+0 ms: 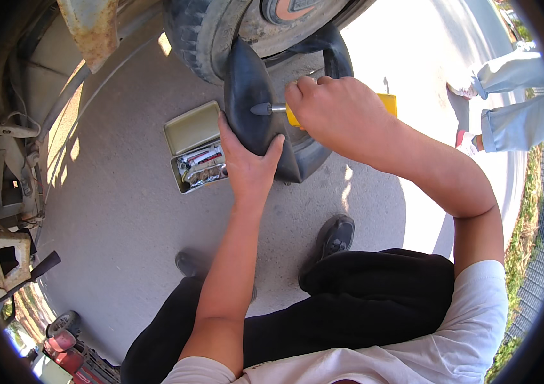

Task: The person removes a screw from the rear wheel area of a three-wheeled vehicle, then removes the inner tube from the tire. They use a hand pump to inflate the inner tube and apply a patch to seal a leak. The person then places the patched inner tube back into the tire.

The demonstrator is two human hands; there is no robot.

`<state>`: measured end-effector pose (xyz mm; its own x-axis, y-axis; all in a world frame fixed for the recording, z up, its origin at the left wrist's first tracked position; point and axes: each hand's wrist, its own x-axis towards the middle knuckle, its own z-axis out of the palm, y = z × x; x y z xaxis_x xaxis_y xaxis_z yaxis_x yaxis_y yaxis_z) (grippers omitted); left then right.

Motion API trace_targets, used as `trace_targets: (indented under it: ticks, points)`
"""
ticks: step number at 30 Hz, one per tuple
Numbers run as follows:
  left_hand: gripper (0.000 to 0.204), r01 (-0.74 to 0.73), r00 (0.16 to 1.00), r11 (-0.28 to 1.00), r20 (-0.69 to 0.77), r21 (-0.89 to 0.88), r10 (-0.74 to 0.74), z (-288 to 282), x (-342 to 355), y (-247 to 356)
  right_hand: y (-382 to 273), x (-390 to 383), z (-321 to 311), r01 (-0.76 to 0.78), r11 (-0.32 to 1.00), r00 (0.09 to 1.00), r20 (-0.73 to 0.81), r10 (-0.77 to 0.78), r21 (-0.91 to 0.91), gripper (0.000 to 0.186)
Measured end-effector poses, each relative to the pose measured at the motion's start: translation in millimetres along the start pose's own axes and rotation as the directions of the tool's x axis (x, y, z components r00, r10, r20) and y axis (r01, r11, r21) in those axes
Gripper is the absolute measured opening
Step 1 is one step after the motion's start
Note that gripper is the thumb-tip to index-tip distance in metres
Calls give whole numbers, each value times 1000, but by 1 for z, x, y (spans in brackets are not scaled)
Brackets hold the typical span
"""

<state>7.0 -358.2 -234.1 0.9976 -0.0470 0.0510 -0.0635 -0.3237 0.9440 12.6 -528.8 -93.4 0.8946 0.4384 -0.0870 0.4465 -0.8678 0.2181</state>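
Observation:
A black rubber inner tube [244, 83] hangs in a loop below a large wheel [203, 41]. Its near part bulges toward me. My left hand [249, 157] grips this bulge from below, thumb on the right and fingers on the left, some of them hidden. Wrapped in a fist, my right hand [339, 115] holds a yellow-handled tool [388, 102] with a short metal shaft and a grey tapered head. That head lies against the tube's surface, just above my left hand. Most of the handle is covered by my fingers.
An open tin box [192, 127] with tubes and small packets stands on the ground left of the tube. Rusty vehicle parts [96, 29] line the left side. A person in light jeans [518, 121] stands at the right. My shoe [336, 237] is below the tube.

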Motion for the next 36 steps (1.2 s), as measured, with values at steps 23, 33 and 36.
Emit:
trace_targets:
  ticks: [23, 33, 36]
  points:
    - [109, 1, 1000, 1000, 5, 31, -1, -2, 0, 4, -2, -10, 9, 10, 1000, 1000, 8, -10, 18, 32]
    - [106, -28, 1000, 999, 2, 45, 28, -1, 0, -2, -8, -10, 3, 45, 996, 998, 50, -49, 71, 33]
    - [107, 7, 1000, 998, 13, 55, -8, -2, 0, 3, -9, -10, 5, 47, 996, 999, 14, -48, 73, 30]
